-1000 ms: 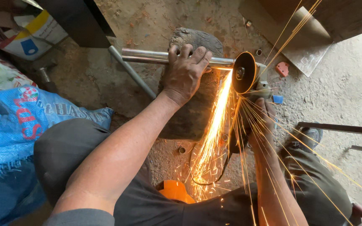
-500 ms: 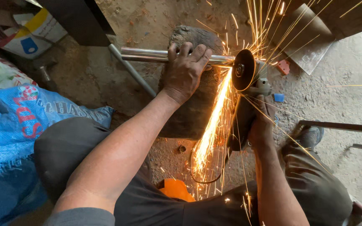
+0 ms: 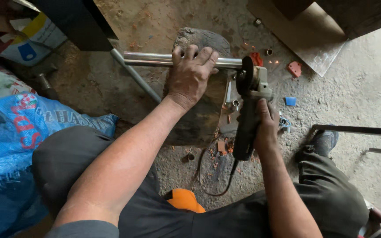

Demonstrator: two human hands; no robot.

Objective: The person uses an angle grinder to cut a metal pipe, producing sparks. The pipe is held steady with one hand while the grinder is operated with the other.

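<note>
My left hand (image 3: pixel 192 74) presses down on shiny metal tubes (image 3: pixel 148 59) that lie across a dark stone block (image 3: pixel 201 117) on the ground. My right hand (image 3: pixel 266 125) grips the black body of an angle grinder (image 3: pixel 248 103). Its dark disc (image 3: pixel 245 76) sits at the right end of the tubes, just past my left fingers. No sparks come off the disc. Short cut tube pieces (image 3: pixel 235 104) lie beside the block under the grinder.
A blue woven sack (image 3: pixel 18 132) lies at left by my knee. Another thin tube (image 3: pixel 135 76) slants on the dirt. Small red (image 3: pixel 294 68) and blue (image 3: pixel 290 101) plastic bits litter the concrete at right. A dark metal bar (image 3: pixel 358 130) crosses right. An orange object (image 3: pixel 184 200) sits between my legs.
The stream of sparks flying toward me from the disc has stopped. Both hands keep the same holds; the grinder sits at nearly the same spot by the tube end.
</note>
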